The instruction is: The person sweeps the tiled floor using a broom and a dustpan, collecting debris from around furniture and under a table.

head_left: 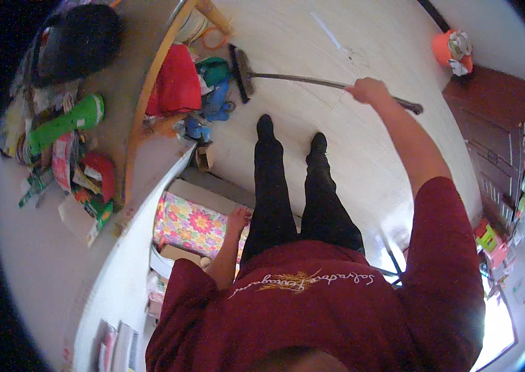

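Observation:
My right hand (371, 91) is closed around the handle of a broom (303, 79), gripping it nearer the butt end than the bristles. The dark broom head (242, 72) rests on the pale floor at the left, beside green and blue cloth-like items (216, 93). Next to these lies a red bag or cloth (176, 84) by the table edge. My left hand (238, 218) hangs low beside my leg, at the end of a flower-patterned cover (197, 222). Its fingers look loosely spread and hold nothing visible; whether it touches the cover I cannot tell.
A wood-edged table (151, 80) on the left carries a green bottle-shaped item (67, 124), a black bag (79, 43) and packets. On the floor lie a white strip (326, 31) and dark specks. An orange bin (451, 53) stands by a dark red cabinet (492, 124) on the right.

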Available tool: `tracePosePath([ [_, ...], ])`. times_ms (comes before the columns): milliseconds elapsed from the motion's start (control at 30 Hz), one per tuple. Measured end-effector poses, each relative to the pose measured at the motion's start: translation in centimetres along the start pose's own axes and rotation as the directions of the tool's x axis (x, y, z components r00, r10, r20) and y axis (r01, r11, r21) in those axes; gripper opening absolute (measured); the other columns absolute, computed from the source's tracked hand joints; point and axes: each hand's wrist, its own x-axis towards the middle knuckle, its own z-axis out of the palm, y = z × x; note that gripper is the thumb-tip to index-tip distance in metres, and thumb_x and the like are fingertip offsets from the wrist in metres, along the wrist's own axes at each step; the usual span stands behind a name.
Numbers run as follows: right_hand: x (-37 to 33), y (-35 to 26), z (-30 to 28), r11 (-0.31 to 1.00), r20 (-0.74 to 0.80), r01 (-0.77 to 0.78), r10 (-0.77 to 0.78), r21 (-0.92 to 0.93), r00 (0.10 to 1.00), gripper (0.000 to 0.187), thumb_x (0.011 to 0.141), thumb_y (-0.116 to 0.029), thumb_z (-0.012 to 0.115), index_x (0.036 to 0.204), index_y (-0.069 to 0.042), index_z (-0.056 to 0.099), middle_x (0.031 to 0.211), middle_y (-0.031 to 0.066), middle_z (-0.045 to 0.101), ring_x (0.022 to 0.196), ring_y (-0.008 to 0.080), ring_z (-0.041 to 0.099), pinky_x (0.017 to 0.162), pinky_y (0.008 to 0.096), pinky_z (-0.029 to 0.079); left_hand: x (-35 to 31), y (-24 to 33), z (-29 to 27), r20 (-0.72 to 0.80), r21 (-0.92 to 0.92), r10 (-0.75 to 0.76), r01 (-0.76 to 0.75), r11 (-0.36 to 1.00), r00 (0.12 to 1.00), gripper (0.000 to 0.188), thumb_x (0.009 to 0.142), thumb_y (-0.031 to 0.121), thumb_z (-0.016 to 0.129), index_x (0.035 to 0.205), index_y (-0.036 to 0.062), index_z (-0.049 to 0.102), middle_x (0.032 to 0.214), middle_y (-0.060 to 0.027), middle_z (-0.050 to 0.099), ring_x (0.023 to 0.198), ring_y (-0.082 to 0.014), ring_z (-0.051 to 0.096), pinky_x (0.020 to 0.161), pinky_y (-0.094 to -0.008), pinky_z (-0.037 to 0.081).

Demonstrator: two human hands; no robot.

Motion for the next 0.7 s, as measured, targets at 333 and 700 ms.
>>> tracePosePath([
  [333,-8.7,5.8,-6.4,0.984,-0.107,-0.178,0.175,-0.023,0.979,0.045,0.081,-0.045,0.042,0.083,-0.005,0.061,0.082,0.0140,0.060,0.079,0.0300,0.058,0.066,0.0408,0.046,5.5,2.5,-12.3,0.041,0.068,-0.022,0.020,0.997,0.999,0.028,0.080,0.026,0.051,0.089,0.0004,0.054,0.068,-0.0098,0.057,0.051,-0.0153,0.054,0.041,-0.0247,0.040],
  [700,-9.9,2.0,1.9,0.983,-0.013,-0.183,0.184,0.027,0.983,0.040,0.079,-0.042,0.046,0.079,-0.006,0.063,0.076,0.0120,0.061,0.074,0.0265,0.059,0.062,0.0377,0.046,2.2,13.1,-7.6,0.156,0.216,0.072,-0.105,0.971,0.985,0.028,0.081,0.030,0.052,0.092,0.0043,0.053,0.072,-0.0065,0.057,0.056,-0.0130,0.053,0.048,-0.0243,0.042],
])
